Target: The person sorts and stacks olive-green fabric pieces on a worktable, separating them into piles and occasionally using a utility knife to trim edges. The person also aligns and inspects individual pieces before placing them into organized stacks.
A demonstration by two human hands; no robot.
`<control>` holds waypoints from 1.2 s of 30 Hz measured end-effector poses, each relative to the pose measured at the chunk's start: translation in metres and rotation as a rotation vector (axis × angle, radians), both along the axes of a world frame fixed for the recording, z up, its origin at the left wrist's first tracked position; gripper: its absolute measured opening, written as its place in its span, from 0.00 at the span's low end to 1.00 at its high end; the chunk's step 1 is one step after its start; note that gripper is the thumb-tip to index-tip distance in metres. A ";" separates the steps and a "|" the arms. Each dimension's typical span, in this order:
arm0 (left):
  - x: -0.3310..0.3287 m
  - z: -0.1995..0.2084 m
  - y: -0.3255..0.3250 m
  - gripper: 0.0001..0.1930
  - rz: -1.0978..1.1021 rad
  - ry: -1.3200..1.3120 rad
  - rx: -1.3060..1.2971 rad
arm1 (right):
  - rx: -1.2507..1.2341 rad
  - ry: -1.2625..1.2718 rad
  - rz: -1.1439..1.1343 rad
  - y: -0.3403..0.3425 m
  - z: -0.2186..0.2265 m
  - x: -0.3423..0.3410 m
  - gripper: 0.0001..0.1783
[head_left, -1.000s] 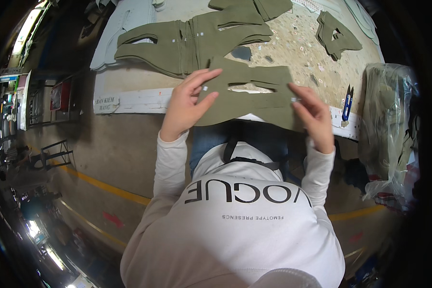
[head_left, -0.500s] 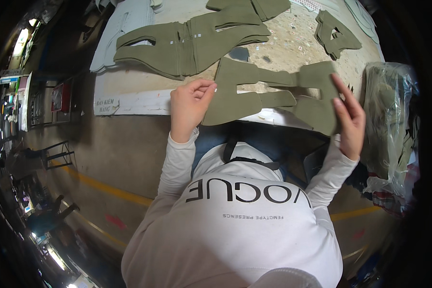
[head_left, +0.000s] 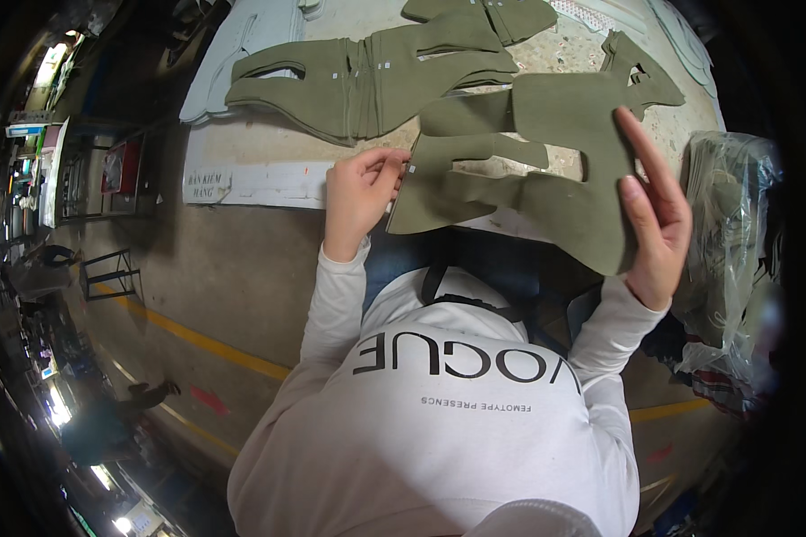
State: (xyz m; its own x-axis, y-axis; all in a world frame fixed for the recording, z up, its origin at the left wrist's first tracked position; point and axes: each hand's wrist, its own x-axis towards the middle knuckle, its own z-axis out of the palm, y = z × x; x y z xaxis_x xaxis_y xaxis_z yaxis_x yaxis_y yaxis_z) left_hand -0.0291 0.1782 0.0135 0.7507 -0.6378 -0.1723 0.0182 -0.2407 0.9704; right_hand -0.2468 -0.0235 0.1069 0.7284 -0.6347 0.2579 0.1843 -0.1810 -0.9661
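Observation:
An olive-green cut piece of sheet material (head_left: 569, 215), split into long strips with slots between, stretches between my hands over the table's near edge. Its right half is lifted and bowed over the flat left half. My left hand (head_left: 360, 201) pinches its left edge between thumb and fingertips, next to a small white sticker. At the right edge, my right hand (head_left: 661, 234) has its index finger stretched out and its thumb apart, both against the piece. Just beyond, a stack of similar olive pieces (head_left: 394, 76) lies with little white stickers on it.
On the pale, worn table (head_left: 260, 183) rest another small olive stack (head_left: 658, 80), more olive pieces (head_left: 519, 18) at the far side and light grey pieces (head_left: 228, 58) at left. A clear plastic bag of olive pieces (head_left: 730, 242) stands to the right. A dark stool (head_left: 112, 273) is on the floor at left.
The piece's right half has swung up and leftward, now overlapping the left half's strips. My right hand has shifted slightly down; my left hand keeps its pinch.

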 end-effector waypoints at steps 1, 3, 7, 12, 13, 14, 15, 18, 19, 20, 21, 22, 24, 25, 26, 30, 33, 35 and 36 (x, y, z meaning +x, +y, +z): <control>-0.001 0.001 0.000 0.11 0.003 -0.009 0.010 | 0.035 0.032 0.011 0.000 -0.009 0.000 0.25; -0.002 0.002 0.000 0.11 0.019 0.001 -0.005 | 0.099 0.094 0.052 -0.004 -0.033 0.004 0.25; -0.003 0.003 -0.002 0.11 0.017 0.014 -0.040 | 0.031 0.270 0.017 -0.014 -0.080 0.007 0.25; -0.006 0.007 -0.002 0.19 -0.094 -0.083 -0.164 | 0.042 0.270 0.008 -0.019 -0.094 -0.003 0.24; -0.006 0.008 -0.003 0.19 -0.122 -0.078 -0.136 | 0.031 0.275 0.005 -0.018 -0.095 -0.004 0.24; -0.005 0.009 -0.002 0.20 -0.166 -0.084 -0.126 | 0.015 0.258 0.014 -0.018 -0.094 -0.004 0.24; -0.005 0.010 -0.001 0.20 -0.200 -0.081 -0.110 | 0.009 0.284 0.003 -0.017 -0.095 -0.003 0.24; -0.006 0.011 -0.001 0.20 -0.257 -0.187 -0.067 | 0.027 0.270 -0.003 -0.020 -0.092 -0.006 0.23; -0.008 0.011 -0.001 0.21 -0.249 -0.176 -0.073 | 0.064 0.249 -0.005 -0.024 -0.088 -0.009 0.23; -0.009 0.010 -0.002 0.21 -0.240 -0.167 -0.079 | 0.123 0.266 -0.031 -0.027 -0.083 -0.012 0.23; -0.011 0.010 -0.002 0.21 -0.229 -0.153 -0.086 | 0.323 0.275 -0.065 -0.033 -0.073 -0.021 0.22; -0.014 0.011 -0.002 0.21 -0.221 -0.162 -0.078 | 0.257 0.248 -0.083 -0.040 -0.061 -0.030 0.21; -0.019 0.012 -0.001 0.21 -0.201 -0.168 -0.066 | 0.076 0.231 -0.169 -0.052 -0.031 -0.045 0.21; -0.022 0.013 -0.001 0.22 -0.197 -0.175 -0.054 | -0.075 0.231 -0.224 -0.057 -0.015 -0.051 0.21; -0.024 0.015 -0.001 0.22 -0.190 -0.180 -0.040 | -0.154 0.245 -0.246 -0.059 0.001 -0.056 0.21; -0.031 0.021 -0.001 0.23 -0.159 -0.214 -0.015 | -0.516 0.394 -0.333 -0.046 0.036 -0.050 0.22; -0.037 0.025 -0.002 0.24 -0.146 -0.239 -0.015 | -0.613 0.408 -0.293 -0.016 0.016 -0.016 0.24; -0.040 0.026 -0.002 0.24 -0.147 -0.267 -0.013 | -0.863 0.452 -0.202 0.005 -0.010 0.020 0.27; -0.040 0.027 -0.002 0.25 -0.152 -0.289 -0.009 | -0.772 0.457 -0.113 0.021 -0.021 0.033 0.28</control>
